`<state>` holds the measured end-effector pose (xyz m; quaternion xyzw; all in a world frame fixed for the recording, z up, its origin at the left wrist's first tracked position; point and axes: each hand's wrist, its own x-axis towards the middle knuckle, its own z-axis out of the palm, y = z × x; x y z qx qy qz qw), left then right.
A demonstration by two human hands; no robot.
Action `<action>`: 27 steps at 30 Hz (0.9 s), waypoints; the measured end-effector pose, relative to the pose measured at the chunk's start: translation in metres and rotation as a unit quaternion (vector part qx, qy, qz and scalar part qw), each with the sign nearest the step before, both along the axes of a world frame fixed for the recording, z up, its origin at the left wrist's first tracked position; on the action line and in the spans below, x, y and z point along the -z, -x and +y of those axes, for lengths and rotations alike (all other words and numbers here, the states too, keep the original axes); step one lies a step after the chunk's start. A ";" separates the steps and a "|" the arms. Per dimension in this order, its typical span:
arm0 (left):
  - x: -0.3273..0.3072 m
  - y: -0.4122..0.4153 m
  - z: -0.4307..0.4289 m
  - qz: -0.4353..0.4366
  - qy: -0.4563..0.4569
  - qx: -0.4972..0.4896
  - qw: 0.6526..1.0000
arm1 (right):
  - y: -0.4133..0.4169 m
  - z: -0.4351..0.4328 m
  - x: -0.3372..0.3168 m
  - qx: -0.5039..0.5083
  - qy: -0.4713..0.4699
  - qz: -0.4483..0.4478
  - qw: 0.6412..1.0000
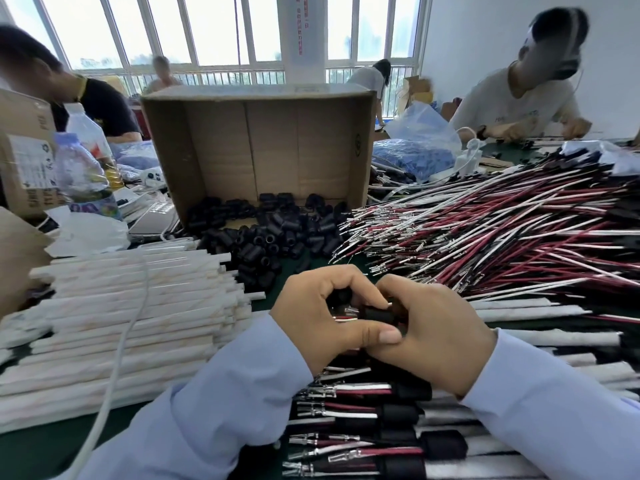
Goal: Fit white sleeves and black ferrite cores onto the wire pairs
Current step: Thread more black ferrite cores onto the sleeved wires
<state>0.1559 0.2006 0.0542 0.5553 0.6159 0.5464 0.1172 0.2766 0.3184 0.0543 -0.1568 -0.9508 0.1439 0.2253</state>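
My left hand (322, 317) and my right hand (436, 327) meet at the centre of the bench. Between their fingers sits a black ferrite core (375, 312) with a red and white wire pair (343, 318) poking out of it to the left. Both hands pinch this piece. A stack of white sleeves (131, 306) lies to the left. Loose black ferrite cores (277, 233) are heaped behind the hands. A big pile of red and white wire pairs (485, 230) spreads to the right. Finished pairs with cores and sleeves (381, 420) lie below my hands.
An open cardboard box (256, 147) lies on its side behind the cores. Plastic bottles (83, 171) stand at the left, a bag of blue parts (415, 154) at the back right. A white cable (117, 341) crosses the sleeves. Other people work around the bench.
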 end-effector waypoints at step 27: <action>-0.020 0.032 -0.007 0.297 0.134 -0.036 0.945 | -0.005 0.014 -0.013 -0.083 -0.040 -0.091 0.992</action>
